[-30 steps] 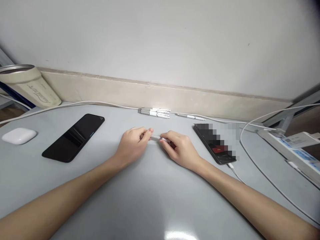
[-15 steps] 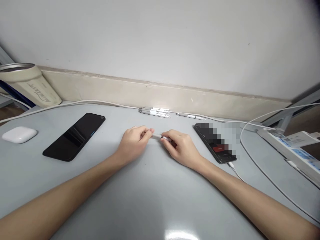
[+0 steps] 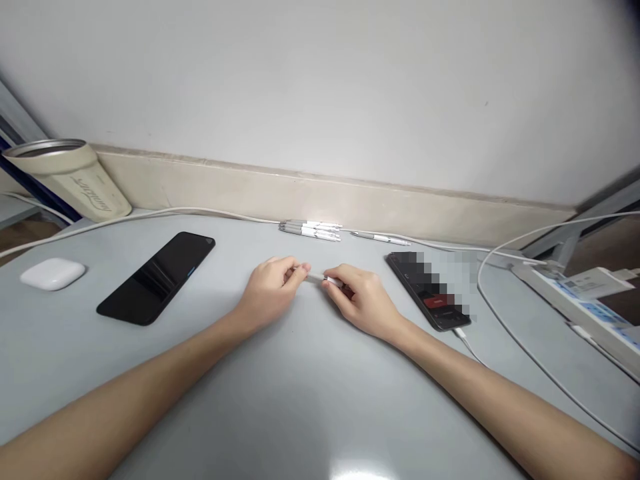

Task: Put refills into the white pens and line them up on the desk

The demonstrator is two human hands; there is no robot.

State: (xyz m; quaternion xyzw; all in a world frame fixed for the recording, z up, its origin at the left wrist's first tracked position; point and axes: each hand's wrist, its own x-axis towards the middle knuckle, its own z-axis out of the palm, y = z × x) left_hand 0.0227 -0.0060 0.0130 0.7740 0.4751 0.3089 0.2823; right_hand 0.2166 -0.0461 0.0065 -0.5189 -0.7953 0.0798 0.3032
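A slim white and grey pen (image 3: 315, 277) is held level between my two hands, just above the grey tabletop. My left hand (image 3: 273, 288) is closed, pinching one end of it between thumb and fingers. The other end is in the closed fingers of my right hand (image 3: 363, 299), and both ends are largely covered. Behind the hands, a small group of white and grey pens (image 3: 311, 231) lies side by side near the wall. One more pen (image 3: 381, 238) lies apart to their right.
A black phone (image 3: 157, 279) and a white earbud case (image 3: 53, 274) lie on the left. A cream tumbler (image 3: 85, 183) stands at the back left. On the right are a plugged-in phone (image 3: 425, 293), a white cable (image 3: 505, 327) and a power strip (image 3: 575, 300). The wall (image 3: 320, 100) bounds the back.
The view has shifted slightly. Both hands keep their hold on the pen, and a little more of its pale barrel shows between them. The other objects lie as before.
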